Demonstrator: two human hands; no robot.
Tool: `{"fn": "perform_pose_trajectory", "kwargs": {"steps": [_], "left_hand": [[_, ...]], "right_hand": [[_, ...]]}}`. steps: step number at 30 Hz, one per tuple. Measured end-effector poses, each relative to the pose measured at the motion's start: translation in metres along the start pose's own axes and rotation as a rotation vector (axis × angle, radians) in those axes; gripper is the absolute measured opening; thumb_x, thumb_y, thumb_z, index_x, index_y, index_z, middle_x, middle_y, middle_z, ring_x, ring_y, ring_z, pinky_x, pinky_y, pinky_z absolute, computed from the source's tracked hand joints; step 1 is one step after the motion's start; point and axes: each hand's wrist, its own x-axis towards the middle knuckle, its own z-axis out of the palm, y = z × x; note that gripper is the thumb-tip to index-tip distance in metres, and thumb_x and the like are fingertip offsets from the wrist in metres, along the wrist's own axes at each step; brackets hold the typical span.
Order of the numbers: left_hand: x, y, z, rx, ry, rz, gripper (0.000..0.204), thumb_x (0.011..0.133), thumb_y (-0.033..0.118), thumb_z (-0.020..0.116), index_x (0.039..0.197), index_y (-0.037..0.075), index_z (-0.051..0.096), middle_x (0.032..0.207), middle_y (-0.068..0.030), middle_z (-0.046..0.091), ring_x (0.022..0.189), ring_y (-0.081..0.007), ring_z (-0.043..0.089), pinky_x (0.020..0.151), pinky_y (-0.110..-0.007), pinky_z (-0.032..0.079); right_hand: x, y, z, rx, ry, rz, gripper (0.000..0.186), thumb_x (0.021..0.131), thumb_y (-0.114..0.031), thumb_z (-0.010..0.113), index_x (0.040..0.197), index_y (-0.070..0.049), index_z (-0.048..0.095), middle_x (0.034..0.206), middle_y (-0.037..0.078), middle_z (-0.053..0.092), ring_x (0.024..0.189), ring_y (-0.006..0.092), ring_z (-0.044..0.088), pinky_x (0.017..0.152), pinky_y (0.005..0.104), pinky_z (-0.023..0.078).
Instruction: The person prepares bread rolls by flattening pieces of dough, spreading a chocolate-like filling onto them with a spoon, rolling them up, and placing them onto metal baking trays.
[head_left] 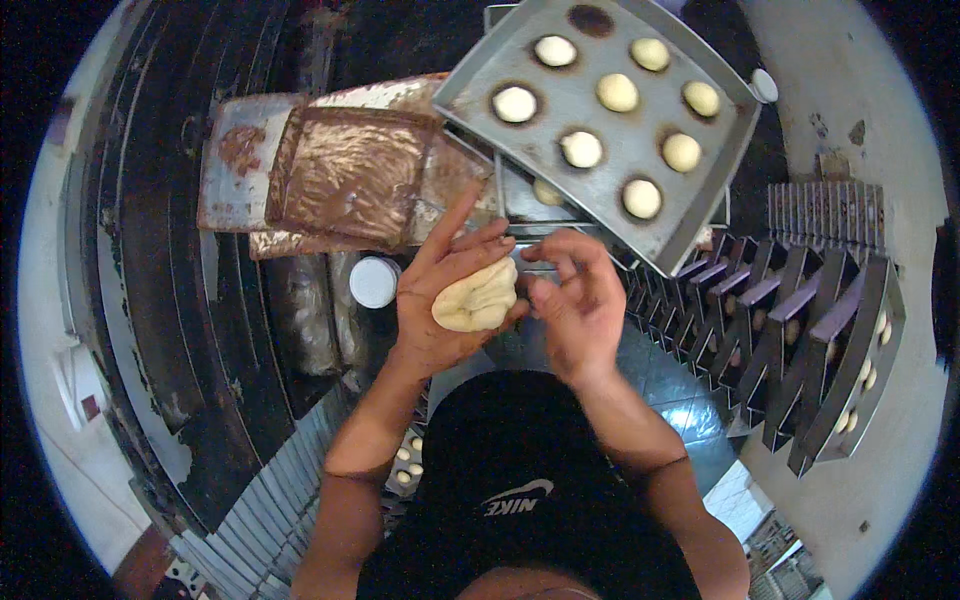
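Note:
A soft piece of pale dough, its top gathered into folds, lies in the palm of my left hand. That hand cups the dough from below, its index finger stretched out toward the tray. My right hand is just right of the dough, fingers loosely curled, with a gap showing between thumb and index finger. Nothing shows in it; its fingertips are close to the dough's edge, and I cannot tell whether they touch. Ahead and to the right, a metal baking tray carries several round dough balls spaced apart.
Left of the tray, a shallow pan of brown, glossy spread rests on stained boards. A white round lid is beside my left wrist. Beneath the tray sits another tray. Stacked trays with dough pieces stand at the right.

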Motion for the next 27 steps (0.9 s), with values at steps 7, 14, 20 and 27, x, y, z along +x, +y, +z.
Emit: {"fn": "perform_pose_trajectory", "kwargs": {"steps": [7, 14, 20, 27], "left_hand": [[-0.015, 0.047, 0.045, 0.560, -0.291, 0.197, 0.064, 0.072, 0.013, 0.083, 0.134, 0.009, 0.067, 0.161, -0.0223, 0.041, 0.136, -0.0292, 0.058, 0.105, -0.040, 0.049], [-0.037, 0.072, 0.022, 0.454, -0.200, 0.487, 0.064, 0.075, 0.012, 0.080, 0.137, 0.008, 0.066, 0.150, -0.0180, 0.056, 0.127, -0.0317, 0.064, 0.099, -0.040, 0.052], [-0.077, 0.096, -0.034, 0.364, -0.162, 0.438, 0.062, 0.075, 0.015, 0.082, 0.134, 0.005, 0.067, 0.152, -0.0193, 0.054, 0.124, -0.0350, 0.066, 0.102, -0.044, 0.051], [-0.114, 0.107, -0.084, 0.390, -0.251, 0.580, 0.013, 0.090, 0.015, 0.068, 0.096, 0.004, 0.073, 0.103, -0.0133, 0.069, 0.103, -0.0310, 0.068, 0.096, -0.048, 0.047]], "right_hand": [[-0.038, -0.055, -0.036, -0.832, -0.244, -0.451, 0.023, 0.070, 0.000, 0.086, 0.088, -0.007, 0.073, 0.100, 0.009, 0.062, 0.098, 0.0220, 0.064, 0.082, 0.0354, 0.055], [-0.090, -0.042, 0.000, -0.565, -0.150, -0.478, 0.025, 0.073, 0.000, 0.087, 0.093, -0.005, 0.072, 0.106, 0.008, 0.058, 0.103, 0.0186, 0.062, 0.076, 0.0291, 0.056], [-0.144, -0.028, 0.065, -0.944, -0.175, -0.765, 0.024, 0.069, 0.001, 0.087, 0.089, -0.006, 0.077, 0.099, 0.007, 0.058, 0.091, 0.0201, 0.059, 0.081, 0.0326, 0.050], [-0.186, -0.017, 0.093, -1.245, -0.308, -0.819, 0.024, 0.070, -0.012, 0.089, 0.088, -0.007, 0.076, 0.105, 0.010, 0.057, 0.097, 0.0232, 0.058, 0.085, 0.0368, 0.049]]}}
